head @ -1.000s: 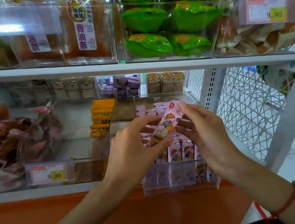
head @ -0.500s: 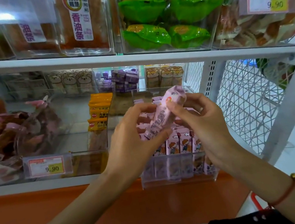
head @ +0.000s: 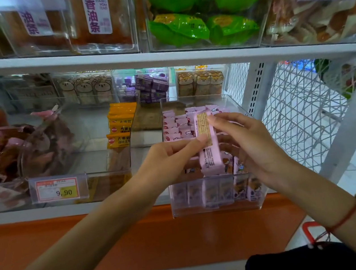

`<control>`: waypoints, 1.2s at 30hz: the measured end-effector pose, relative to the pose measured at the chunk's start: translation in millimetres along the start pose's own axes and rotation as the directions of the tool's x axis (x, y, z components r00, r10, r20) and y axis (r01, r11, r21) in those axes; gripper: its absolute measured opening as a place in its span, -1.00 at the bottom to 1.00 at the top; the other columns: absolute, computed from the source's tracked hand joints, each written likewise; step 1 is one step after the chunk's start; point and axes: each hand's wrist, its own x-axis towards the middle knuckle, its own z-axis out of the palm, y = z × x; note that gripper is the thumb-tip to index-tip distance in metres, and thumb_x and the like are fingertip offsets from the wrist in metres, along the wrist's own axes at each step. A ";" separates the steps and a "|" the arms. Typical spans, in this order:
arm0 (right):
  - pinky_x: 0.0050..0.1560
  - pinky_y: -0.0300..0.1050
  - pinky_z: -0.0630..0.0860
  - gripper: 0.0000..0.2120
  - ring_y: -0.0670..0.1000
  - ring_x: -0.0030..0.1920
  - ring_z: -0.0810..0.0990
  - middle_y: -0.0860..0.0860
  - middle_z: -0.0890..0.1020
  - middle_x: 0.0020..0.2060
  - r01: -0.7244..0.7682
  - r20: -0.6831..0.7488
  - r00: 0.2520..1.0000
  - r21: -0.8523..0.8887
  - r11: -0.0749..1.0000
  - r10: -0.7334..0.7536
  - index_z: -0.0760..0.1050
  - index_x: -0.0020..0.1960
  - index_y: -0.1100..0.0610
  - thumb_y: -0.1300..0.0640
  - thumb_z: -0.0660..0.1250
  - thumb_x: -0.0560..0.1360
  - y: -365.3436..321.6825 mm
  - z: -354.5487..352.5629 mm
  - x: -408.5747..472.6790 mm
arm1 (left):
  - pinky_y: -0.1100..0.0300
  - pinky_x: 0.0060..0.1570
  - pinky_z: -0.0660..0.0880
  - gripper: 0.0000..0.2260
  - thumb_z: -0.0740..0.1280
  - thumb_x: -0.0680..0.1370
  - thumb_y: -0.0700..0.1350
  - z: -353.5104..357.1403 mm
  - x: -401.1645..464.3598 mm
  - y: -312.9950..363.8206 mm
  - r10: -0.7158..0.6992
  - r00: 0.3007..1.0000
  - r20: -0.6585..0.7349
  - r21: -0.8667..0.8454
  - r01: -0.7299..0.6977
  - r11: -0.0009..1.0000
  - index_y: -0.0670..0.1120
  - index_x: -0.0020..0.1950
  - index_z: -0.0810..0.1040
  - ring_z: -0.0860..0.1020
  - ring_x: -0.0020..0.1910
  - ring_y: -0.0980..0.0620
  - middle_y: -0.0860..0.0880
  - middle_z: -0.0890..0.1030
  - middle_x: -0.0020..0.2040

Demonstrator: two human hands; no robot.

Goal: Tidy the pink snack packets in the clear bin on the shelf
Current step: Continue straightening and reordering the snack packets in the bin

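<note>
A clear bin juts out over the front of the white shelf, filled with several upright pink snack packets printed with cartoon figures. Above the bin, one pink packet stands nearly upright with its printed back side toward me. My left hand pinches it from the left with thumb and fingers. My right hand holds it from the right, with fingertips at its top edge. Both hands hide the bin's middle rows.
Orange packets sit in the clear bin to the left, beside a bin of dark wrapped snacks with a 9.90 price tag. The upper shelf carries green bags. A white wire side panel closes the right.
The packet has been turned from slanting with its cartoon front visible to nearly upright with its printed back facing me. Both hands stayed on it and sank slightly toward the bin.
</note>
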 end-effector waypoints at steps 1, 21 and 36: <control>-0.13 -0.17 0.50 -0.67 -0.01 -0.11 0.64 0.10 0.68 -0.01 0.007 0.009 1.000 0.006 1.000 -0.007 0.57 0.13 0.10 0.02 0.44 0.41 -0.5 -0.6 0.1 | 0.40 -0.27 0.54 -0.78 0.32 0.50 0.04 -0.3 0.5 -0.1 0.014 1.000 -0.002 0.007 -0.014 1.000 -0.02 0.05 0.63 0.68 -0.15 0.15 0.03 0.72 -0.14; -0.13 -0.28 0.58 -0.49 -0.12 -0.06 0.66 -0.13 0.63 -0.02 0.361 0.233 0.922 -0.231 0.903 -0.309 0.39 0.22 -0.06 -0.24 0.30 0.34 -9.0 7.9 -12.0 | 0.19 -0.04 0.57 -0.65 0.42 0.43 0.06 -12.7 0.3 4.0 0.644 0.740 -0.196 0.619 -0.416 0.666 0.14 0.19 0.49 0.53 0.06 0.17 0.20 0.55 0.06; 0.23 0.18 0.48 -0.51 0.05 0.10 0.62 0.03 0.64 0.00 0.222 0.198 0.957 -0.035 0.974 -0.211 0.42 0.23 0.06 -0.10 0.36 0.37 -8.4 -0.6 -8.2 | 0.06 0.02 0.56 -0.60 0.27 0.43 0.24 -20.1 3.4 5.9 0.418 0.903 -0.103 0.556 -0.296 0.777 0.10 0.20 0.50 0.55 0.04 0.17 0.20 0.57 0.02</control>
